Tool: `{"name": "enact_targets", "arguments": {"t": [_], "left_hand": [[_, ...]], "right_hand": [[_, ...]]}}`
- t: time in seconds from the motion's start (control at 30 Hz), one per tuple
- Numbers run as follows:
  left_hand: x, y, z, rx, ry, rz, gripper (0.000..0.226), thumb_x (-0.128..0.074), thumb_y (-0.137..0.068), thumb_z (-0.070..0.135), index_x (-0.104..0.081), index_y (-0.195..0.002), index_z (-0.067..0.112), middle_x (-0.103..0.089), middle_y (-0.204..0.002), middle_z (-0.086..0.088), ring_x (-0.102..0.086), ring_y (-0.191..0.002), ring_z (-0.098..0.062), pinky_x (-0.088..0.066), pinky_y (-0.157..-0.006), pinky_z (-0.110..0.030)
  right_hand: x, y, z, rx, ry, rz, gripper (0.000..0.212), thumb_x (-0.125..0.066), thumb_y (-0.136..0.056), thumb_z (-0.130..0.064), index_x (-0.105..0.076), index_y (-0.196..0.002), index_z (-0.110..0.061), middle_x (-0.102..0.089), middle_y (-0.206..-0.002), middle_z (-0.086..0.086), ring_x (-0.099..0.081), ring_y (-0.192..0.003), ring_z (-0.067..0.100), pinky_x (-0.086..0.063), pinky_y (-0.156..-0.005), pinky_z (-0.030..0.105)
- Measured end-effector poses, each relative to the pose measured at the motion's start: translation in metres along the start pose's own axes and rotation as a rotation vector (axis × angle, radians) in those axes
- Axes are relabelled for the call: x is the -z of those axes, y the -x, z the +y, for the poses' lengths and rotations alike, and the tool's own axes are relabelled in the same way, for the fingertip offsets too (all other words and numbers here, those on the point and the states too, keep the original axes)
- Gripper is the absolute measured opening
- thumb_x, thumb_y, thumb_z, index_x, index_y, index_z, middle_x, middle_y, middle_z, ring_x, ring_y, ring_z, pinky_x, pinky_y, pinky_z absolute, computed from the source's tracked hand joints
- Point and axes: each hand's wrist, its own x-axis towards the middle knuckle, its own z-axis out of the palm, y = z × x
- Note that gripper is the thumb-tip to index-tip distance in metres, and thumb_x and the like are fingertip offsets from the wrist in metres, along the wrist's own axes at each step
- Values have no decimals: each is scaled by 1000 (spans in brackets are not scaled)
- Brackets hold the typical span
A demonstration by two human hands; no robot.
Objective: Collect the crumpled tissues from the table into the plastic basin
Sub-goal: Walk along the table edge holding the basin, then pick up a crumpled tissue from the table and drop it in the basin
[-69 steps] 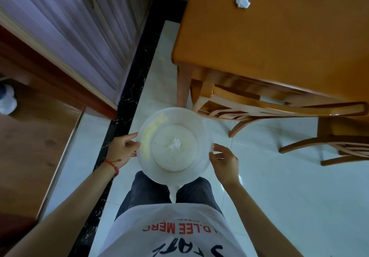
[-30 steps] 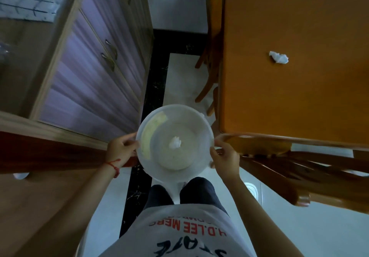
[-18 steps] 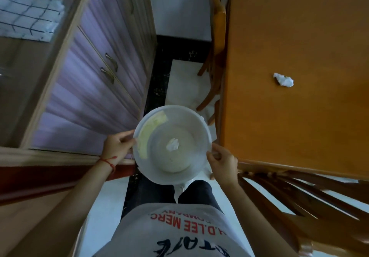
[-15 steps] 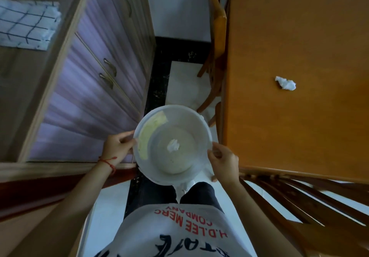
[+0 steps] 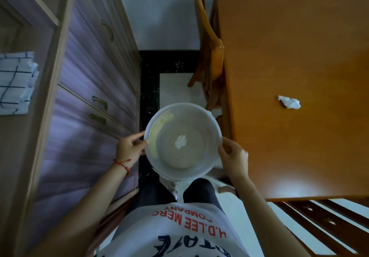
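I carry a round translucent white plastic basin in front of my waist. My left hand grips its left rim and my right hand grips its right rim. One crumpled white tissue lies on the basin's bottom. A second crumpled tissue rests on the orange wooden table to my right, well beyond my right hand and apart from the basin.
A wooden cabinet with drawer handles runs along my left, with a checked cloth on its top. A wooden chair stands at the table's left side and another chair back at the lower right. Tiled floor lies between.
I have walked forward along the table's left side with the basin held in both hands. The tissue on the table now appears lower in view and nearer to me.
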Motion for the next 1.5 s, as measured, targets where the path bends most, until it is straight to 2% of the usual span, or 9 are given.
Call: {"name": "enact_targets", "arguments": {"t": [0.33,0.47,0.67,0.8,1.0,1.07,1.23,1.37,1.5], "left_hand": [[-13,-42,29,-9,38,-71,38,-59,-83,3,-57,-121,6,-65,-75,-2,-64,-59,0,-55,-56,-16],[-19,-47,37,-5,49,-73,37,-58,-84,3,-57,-121,6,-66,-77,-3,-65,-59,1,-56,-57,-17],[-32,-49,49,5,81,-38,37,-57,-83,1,-56,-120,5,-66,-65,3,-64,-53,1,-54,-51,-15],[-35,-49,53,16,68,-25,38,-58,-83,2,-56,-121,6,-64,-72,-2,-64,-64,-12,-59,-67,-33],[-35,-53,55,18,71,-31,37,-59,-82,2,-57,-120,5,-65,-78,-2,-65,-74,-21,-59,-62,-28],[-37,-53,57,23,64,-36,37,-60,-83,3,-57,-120,5,-64,-79,-2,-64,-75,-22,-59,-66,-33],[-43,-48,62,21,57,-7,38,-58,-83,0,-55,-121,2,-61,-76,3,-60,-69,-15,-55,-53,-17],[-44,-46,64,23,42,5,39,-57,-84,-1,-53,-123,1,-64,-90,-7,-59,-66,-14,-58,-60,-25],[-44,-47,63,30,36,3,39,-57,-83,-2,-53,-122,0,-62,-98,-14,-63,-51,-1,-54,-50,-15]], "right_hand": [[5,-33,-21,6,-14,99,18,-57,-87,-16,-68,-102,-15,-71,-88,5,-62,-72,15,-53,-66,27],[12,-47,-24,6,-26,93,16,-56,-87,-16,-69,-97,-18,-70,-82,2,-62,-69,15,-53,-66,27],[27,-57,-23,70,-49,137,15,-61,-86,-13,-69,-98,-10,-69,-89,3,-59,-73,-2,-44,-67,0],[35,-62,-19,79,-72,159,17,-62,-85,-14,-67,-101,-8,-68,-93,4,-60,-75,-1,-44,-68,-1],[67,-87,-6,100,-48,352,25,-63,-85,-16,-64,-108,-7,-67,-102,7,-62,-81,16,-50,-69,13],[82,-100,1,87,-2,437,27,-63,-84,-15,-63,-110,-7,-66,-110,12,-62,-93,24,-49,-79,27],[107,-134,23,87,131,522,28,-59,-86,-19,-62,-111,-7,-62,-121,13,-50,-119,31,-38,-102,46],[116,-152,32,-21,152,477,34,-57,-88,-20,-57,-119,-8,-54,-133,9,-37,-132,26,-27,-108,43],[118,-159,42,-58,180,397,33,-52,-90,-14,-55,-122,-8,-52,-134,10,-37,-130,28,-28,-107,43]]}}
